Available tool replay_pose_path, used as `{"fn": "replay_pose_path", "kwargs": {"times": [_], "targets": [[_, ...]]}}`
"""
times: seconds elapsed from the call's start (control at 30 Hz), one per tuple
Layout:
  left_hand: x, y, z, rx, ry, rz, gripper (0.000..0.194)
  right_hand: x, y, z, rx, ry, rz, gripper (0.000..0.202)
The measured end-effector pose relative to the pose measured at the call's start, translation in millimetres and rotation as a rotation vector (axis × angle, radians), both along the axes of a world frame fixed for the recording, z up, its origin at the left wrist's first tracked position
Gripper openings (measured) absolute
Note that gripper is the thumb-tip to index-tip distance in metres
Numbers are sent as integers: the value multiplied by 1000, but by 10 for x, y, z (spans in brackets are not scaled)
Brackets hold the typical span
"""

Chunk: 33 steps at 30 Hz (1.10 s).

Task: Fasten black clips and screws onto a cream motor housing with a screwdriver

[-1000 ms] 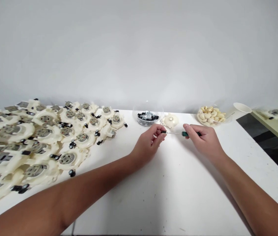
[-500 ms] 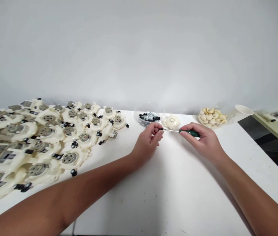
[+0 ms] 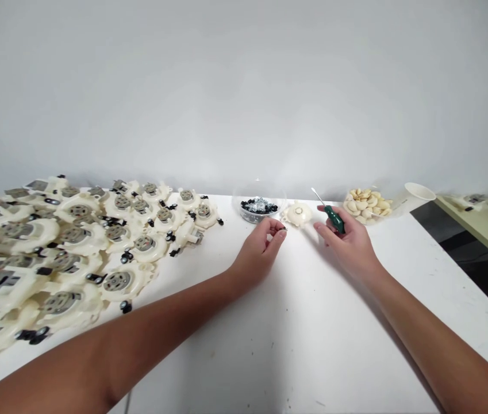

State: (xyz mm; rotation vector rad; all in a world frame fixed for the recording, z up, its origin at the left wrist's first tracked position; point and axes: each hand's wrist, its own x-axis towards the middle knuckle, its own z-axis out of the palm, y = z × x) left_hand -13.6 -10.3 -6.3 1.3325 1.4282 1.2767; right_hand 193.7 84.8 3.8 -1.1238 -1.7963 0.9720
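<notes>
My left hand (image 3: pixel 264 241) pinches a small dark piece (image 3: pixel 283 229) between thumb and fingertips; most of it is hidden, so its kind is unclear. In my right hand (image 3: pixel 349 238) is a screwdriver with a green handle (image 3: pixel 335 219), its thin metal shaft pointing up and to the left, away from the left hand. Between the hands, a little farther back, a round cream plastic housing (image 3: pixel 299 214) lies on the white table (image 3: pixel 308 322). Just behind my left hand stands a clear bowl (image 3: pixel 256 217) of small black parts and shiny screws.
Many cream plastic housings with grey motors (image 3: pixel 118 282) crowd the table's left side. At the back right, a clear container holds cream plastic pieces (image 3: pixel 367 204) beside a tilted white cup (image 3: pixel 418 195). A pale shelf (image 3: pixel 480 227) lies beyond the right edge. A wall (image 3: pixel 244 92) rises behind.
The screwdriver's tip has come away from the small piece in my left hand. My right hand has turned it from level to pointing up. My left hand keeps its pinch.
</notes>
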Motion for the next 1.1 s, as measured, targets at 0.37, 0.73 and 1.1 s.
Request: {"fn": "replay_pose_path", "kwargs": {"times": [0.37,0.73,1.1], "targets": [[3,15,-13,78,129,-84,16,-6,88,-177,-86,87,195,36],[-1,39,-27,73,-52,-95,18,-66,-46,-27,260,-109,236,48],[14,-18,21,-5,76,-32,22,-65,-58,12,369,-158,248,18]]}}
